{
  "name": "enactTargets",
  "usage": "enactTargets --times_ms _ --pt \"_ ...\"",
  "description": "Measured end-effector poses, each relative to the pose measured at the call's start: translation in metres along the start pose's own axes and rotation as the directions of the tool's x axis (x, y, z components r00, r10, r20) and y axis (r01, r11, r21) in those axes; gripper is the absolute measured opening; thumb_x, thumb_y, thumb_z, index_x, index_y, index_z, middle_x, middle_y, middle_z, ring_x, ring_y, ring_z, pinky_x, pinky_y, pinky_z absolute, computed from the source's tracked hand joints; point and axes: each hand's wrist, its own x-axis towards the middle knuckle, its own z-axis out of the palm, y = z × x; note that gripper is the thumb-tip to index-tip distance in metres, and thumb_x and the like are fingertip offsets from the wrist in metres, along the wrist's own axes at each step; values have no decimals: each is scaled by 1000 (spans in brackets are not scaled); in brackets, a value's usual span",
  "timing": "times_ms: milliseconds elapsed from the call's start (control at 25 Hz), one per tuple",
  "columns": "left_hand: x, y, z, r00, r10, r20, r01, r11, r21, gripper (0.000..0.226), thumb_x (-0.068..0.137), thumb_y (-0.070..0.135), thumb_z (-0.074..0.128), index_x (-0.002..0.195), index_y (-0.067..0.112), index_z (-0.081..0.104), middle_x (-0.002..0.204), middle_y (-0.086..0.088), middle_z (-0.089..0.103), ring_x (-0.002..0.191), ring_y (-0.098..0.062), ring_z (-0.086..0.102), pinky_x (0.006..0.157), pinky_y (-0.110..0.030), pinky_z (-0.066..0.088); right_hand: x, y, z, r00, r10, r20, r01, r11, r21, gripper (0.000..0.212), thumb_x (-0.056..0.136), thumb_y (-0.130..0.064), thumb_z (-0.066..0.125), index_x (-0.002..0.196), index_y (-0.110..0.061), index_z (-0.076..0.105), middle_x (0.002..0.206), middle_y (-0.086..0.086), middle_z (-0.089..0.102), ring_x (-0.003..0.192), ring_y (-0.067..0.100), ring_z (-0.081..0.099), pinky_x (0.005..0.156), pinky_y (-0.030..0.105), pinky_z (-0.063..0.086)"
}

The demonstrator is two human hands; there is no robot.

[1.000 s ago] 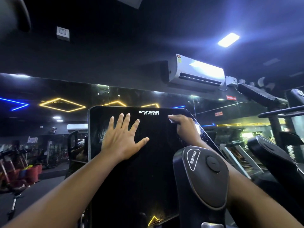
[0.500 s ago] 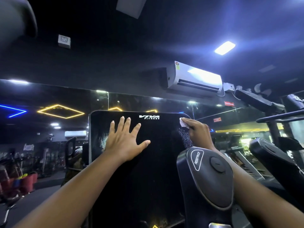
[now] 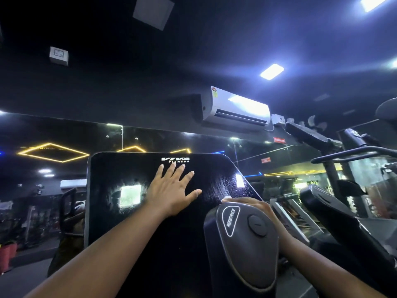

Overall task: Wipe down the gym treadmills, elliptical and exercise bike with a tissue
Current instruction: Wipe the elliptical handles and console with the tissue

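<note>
Left of the left grip (image 3: 171,191): a ceiling light's glare (image 3: 130,195) on the black console panel (image 3: 111,211), smudged around its edges.

Left grip itself: spread wide, fingers straight, pressed flat on the panel just under the VIVA FITNESS logo (image 3: 175,160), holding nothing. Bracing, by the look of it.

Between the two grips: a wet, droplet-flecked streak (image 3: 225,183) arcing down the panel's right side toward the right grip (image 3: 252,206).

Right grip: fingers bent over a white tissue (image 3: 226,198), clamping it against the panel near the right edge. Shows only a white corner at the fingertips, palm hidden behind the grey RESISTANCE pod (image 3: 240,239) just below.

Right of that grip: further machines (image 3: 335,211), well apart.

Step in hand, as judged: wiping this one console, on the elliptical or the bike; cannot tell which. Right side partly done, moisture not yet cleared.

Next move calls for:
- dragging the tissue up and across through the droplets;
- carrying on leftward to the smudged zone by the glare, which means lifting or shifting the left grip out of the path;
- keeping firm, even pressure, with a fresh fold once soaked.

After that, probably on to the pod and handles, then the machines to the right.
</note>
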Motion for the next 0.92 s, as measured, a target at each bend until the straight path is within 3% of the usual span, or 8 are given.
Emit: enactTargets --times_ms 120,240,320,400,560,720,800,920 --pt "-1 1 3 1000 -7 15 6 998 62 68 94 65 11 152 30 1 161 -2 -4 147 -21 -10 118 -47 -6 14 9 -6 992 26 -123 -34 998 -58 37 76 4 55 106 -10 71 110 -8 65 105 1 59 94 7 39" --pt "-2 1 4 1000 -5 4 4 997 81 69 93 65 8 152 30 -1 161 -2 -6 147 -21 -11 118 -47 -6 63 37 -1 958 123 -259 -156 982 -110 41 76 7 49 109 -7 70 111 0 67 106 10 61 93 0 33" --pt "-2 1 5 1000 -4 0 4 997 82 69 93 65 7 152 31 -1 161 -2 -6 147 -21 -12 118 -47 -6 92 51 9 958 188 -214 -218 968 -126 48 74 18 48 112 -4 67 115 8 66 111 17 60 91 -4 29" --pt "-2 1 5 1000 -7 -2 7 996 84 69 93 65 7 152 31 -1 161 -3 -7 147 -21 -12 118 -47 -6 107 56 21 963 229 -144 -247 961 -125 51 75 18 45 115 -5 66 120 8 64 115 17 57 96 4 31" --pt "-4 2 4 1000 1 0 -1 995 98 69 93 65 8 152 30 -2 161 -3 -7 147 -22 -12 118 -47 -5 80 48 31 977 139 -164 -162 978 -132 61 67 20 43 112 -11 68 117 3 66 112 12 59 101 19 39" --pt "-4 3 3 1000 1 10 -2 994 107 70 94 65 10 152 29 -2 161 -4 -7 147 -23 -11 118 -48 -5 16 27 9 996 24 -81 -29 998 -59 45 72 10 56 109 -11 70 113 -2 67 109 2 58 97 14 41" --pt "-4 3 3 1000 2 14 -3 994 112 70 94 65 10 152 29 -3 161 -4 -7 147 -23 -11 118 -48 -5 3 21 0 992 -6 -124 -3 998 -66 38 70 6 59 100 -11 74 104 -5 70 101 -2 61 90 9 44" --pt "-3 3 3 1000 -5 14 3 995 104 70 94 65 10 152 29 -3 160 -4 -8 147 -23 -12 118 -48 -5 33 33 -7 959 67 -274 -107 985 -134 41 70 11 53 99 -10 74 101 -6 69 97 -5 59 87 -1 37"
